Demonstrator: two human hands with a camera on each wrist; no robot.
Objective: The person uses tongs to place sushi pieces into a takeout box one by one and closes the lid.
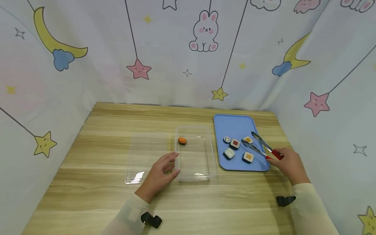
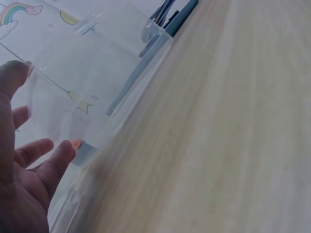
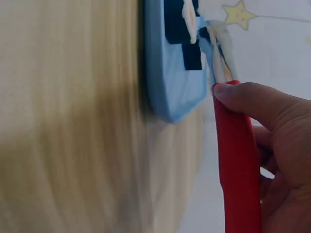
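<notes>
My right hand [image 1: 289, 164] grips the red handles of metal tongs [image 1: 264, 143]. Their spread arms reach over a blue tray [image 1: 235, 122], with the tips on either side of an orange-topped sushi piece [image 1: 248, 139]. Several other sushi pieces lie nearer me and to the left, among them a red-centred one [image 1: 234, 144] and a white-topped one [image 1: 229, 153]. My left hand [image 1: 161, 173] rests its fingertips on the left wall of a clear plastic box [image 1: 195, 178], fingers loosely bent. Inside that box, at its far left, sits an orange-topped sushi piece [image 1: 182, 141].
A clear plastic lid [image 1: 144, 147] lies flat on the wooden table [image 1: 102, 195], left of the box and partly behind my left hand. A patterned curtain [image 1: 170, 88] borders the table at the back and both sides.
</notes>
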